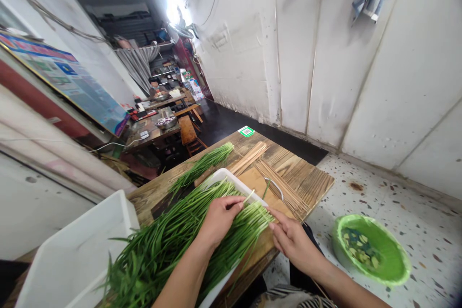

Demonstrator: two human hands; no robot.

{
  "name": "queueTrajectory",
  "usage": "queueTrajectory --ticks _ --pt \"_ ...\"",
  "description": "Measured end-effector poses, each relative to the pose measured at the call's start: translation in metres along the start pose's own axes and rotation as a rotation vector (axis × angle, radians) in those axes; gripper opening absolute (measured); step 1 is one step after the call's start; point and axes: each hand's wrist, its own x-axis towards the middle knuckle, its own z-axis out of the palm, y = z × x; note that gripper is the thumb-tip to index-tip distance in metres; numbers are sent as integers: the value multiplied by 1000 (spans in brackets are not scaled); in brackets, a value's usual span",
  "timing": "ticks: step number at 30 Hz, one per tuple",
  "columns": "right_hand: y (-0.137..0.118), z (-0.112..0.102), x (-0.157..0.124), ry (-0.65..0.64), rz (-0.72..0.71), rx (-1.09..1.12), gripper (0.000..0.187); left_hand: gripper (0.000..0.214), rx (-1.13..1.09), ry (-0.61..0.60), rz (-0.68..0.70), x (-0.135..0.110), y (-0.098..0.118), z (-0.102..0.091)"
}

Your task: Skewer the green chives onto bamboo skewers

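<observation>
Near, bench (317,178) bearing tray (221,173) heaped with green stalks (180,224), seemingly mostly unworked; left, white bin (77,245); right, green basin (391,255) of pale pieces (362,250); far, one bunch (204,166) already set apart, bare sticks (279,183). Right hand (290,236): at stem ends (265,211), closure indeterminable; left hand (218,221): grip pinched closed on pale stalk (249,196).

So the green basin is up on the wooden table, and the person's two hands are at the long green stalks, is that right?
Not quite: the green basin is on the speckled floor, not up on the wooden table; the head view shows it. The left hand and right hand are at the long green stalks.
</observation>
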Motion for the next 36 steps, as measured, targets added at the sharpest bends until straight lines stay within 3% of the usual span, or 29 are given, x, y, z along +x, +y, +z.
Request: queueTrajectory --ticks 36 --pt "5 -1 0 0 -17 10 48 26 51 -29 75 0 -7 0"
